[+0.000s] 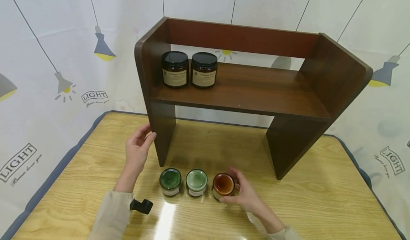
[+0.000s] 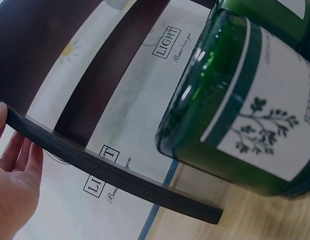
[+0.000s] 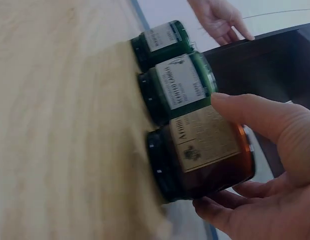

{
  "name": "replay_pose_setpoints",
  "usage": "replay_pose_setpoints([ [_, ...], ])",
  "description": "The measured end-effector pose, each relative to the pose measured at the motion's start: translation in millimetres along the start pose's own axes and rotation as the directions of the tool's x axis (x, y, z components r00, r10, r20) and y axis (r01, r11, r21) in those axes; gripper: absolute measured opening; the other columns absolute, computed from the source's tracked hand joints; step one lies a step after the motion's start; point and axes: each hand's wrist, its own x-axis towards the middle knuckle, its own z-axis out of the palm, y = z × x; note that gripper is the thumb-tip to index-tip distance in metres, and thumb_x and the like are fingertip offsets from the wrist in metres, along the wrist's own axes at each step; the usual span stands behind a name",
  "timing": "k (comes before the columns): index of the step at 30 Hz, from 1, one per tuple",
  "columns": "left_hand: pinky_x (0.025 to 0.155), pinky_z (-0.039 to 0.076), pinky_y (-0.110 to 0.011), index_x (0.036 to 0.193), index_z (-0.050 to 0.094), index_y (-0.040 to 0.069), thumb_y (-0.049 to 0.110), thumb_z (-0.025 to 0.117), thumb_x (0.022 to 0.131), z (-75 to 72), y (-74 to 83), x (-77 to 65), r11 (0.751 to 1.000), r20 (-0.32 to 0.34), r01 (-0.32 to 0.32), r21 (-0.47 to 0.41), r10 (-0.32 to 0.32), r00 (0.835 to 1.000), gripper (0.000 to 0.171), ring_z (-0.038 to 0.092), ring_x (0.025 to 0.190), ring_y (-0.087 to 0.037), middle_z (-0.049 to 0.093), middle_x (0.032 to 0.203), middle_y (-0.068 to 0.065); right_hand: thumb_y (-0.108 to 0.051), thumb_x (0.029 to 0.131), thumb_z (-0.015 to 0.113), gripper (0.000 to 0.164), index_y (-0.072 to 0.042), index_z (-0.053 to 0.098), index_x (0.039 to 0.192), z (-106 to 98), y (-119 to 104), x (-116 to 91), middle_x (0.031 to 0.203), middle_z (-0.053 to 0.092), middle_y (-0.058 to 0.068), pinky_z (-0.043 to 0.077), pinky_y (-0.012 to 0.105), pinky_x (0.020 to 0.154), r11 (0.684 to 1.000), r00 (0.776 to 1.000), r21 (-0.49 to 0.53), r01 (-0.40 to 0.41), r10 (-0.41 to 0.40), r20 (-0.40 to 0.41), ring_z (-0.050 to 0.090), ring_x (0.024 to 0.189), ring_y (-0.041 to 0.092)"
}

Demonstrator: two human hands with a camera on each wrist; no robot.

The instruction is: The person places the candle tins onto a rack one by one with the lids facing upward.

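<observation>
My right hand (image 1: 245,193) holds the amber candle jar (image 1: 223,185), thumb on one side and fingers on the other. The jar is upside down, black lid toward the table, with a tan label (image 3: 205,139). Left of it stand a light green candle jar (image 1: 196,181) and a dark green candle jar (image 1: 170,181), also lid down with white labels. My left hand (image 1: 137,149) grips the front edge of the left side panel of a dark brown wooden shelf (image 1: 243,94), thumb and fingers on opposite faces.
Two dark jars with black lids, a left one (image 1: 175,69) and a right one (image 1: 204,70), stand upright at the shelf board's left end. Under the shelf is a wood-grain table (image 1: 205,144). A pale curtain (image 1: 64,101) printed with lamps hangs behind.
</observation>
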Motion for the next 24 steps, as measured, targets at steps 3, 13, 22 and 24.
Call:
replay_pose_setpoints([
  [3,0.085,0.049,-0.017,0.104,0.07,0.016,-0.02,0.053,0.083,-0.1,-0.2,0.0,1.0,0.002,-0.003,0.003,0.003,1.0,0.045,0.06,0.1,-0.008,0.067,0.1,0.006,0.002,0.065,0.082,0.09,0.015,0.028,0.136,2,5,-1,0.13,0.044,0.029,0.039,0.046,0.102,1.0,1.0,0.005,0.015,-0.015,0.006,0.044,0.12,0.042],
  [13,0.085,0.049,-0.017,0.104,0.07,0.014,-0.019,0.054,0.083,-0.2,-0.7,0.0,1.0,0.007,-0.019,0.01,0.019,1.0,0.043,0.06,0.1,-0.008,0.067,0.1,0.006,0.002,0.062,0.083,0.085,0.011,0.036,0.133,10,11,0,0.126,0.051,0.024,0.042,0.031,0.099,1.0,0.999,-0.021,-0.004,0.003,-0.049,0.049,0.117,0.037],
  [22,0.085,0.049,-0.017,0.105,0.07,0.014,-0.02,0.053,0.083,-0.6,-1.3,0.5,1.0,0.009,-0.024,0.003,0.024,1.0,0.044,0.06,0.1,-0.008,0.067,0.101,0.006,0.0,0.062,0.084,0.074,0.006,0.047,0.126,11,15,0,0.119,0.057,0.018,0.047,0.029,0.092,0.998,0.998,-0.062,0.008,-0.011,-0.056,0.055,0.11,0.033],
  [24,0.085,0.049,-0.017,0.104,0.07,0.015,-0.021,0.053,0.083,-0.2,-1.4,0.5,1.0,0.007,-0.023,0.009,0.023,1.0,0.045,0.06,0.1,-0.008,0.067,0.101,0.006,-0.001,0.061,0.084,0.072,0.005,0.048,0.123,11,16,1,0.117,0.058,0.017,0.048,0.029,0.09,0.998,0.998,-0.062,0.021,-0.024,-0.058,0.056,0.108,0.031],
])
